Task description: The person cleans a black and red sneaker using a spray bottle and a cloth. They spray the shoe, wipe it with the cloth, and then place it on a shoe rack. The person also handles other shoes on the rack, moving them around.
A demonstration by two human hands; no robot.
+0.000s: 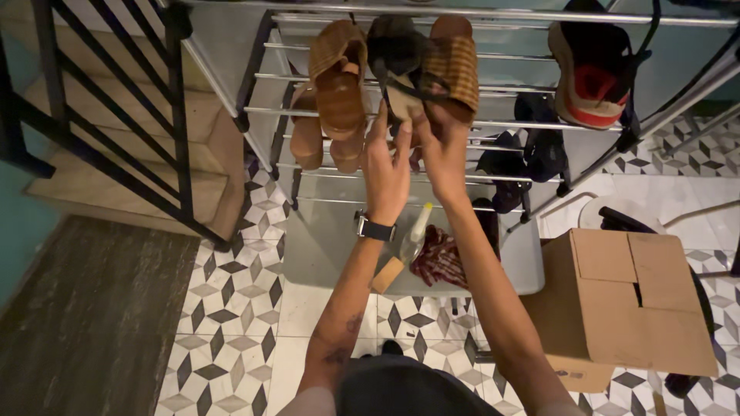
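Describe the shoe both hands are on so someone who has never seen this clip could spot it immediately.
Start at the metal shoe rack filling the top of the view and find its upper rails. The woven brown sandal hangs there, toe up, with the left hand and right hand reaching up to it. Unlike the plain tan sandal to its left, it has a checked weave and dark straps.

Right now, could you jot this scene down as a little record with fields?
place: metal shoe rack over patterned tile floor
left hand: open, fingers by a dark sandal
right hand: grips a woven sandal
beside them: tan sandal, red-soled shoe
low shelf: bottle, red cloth
right of rack: cardboard box
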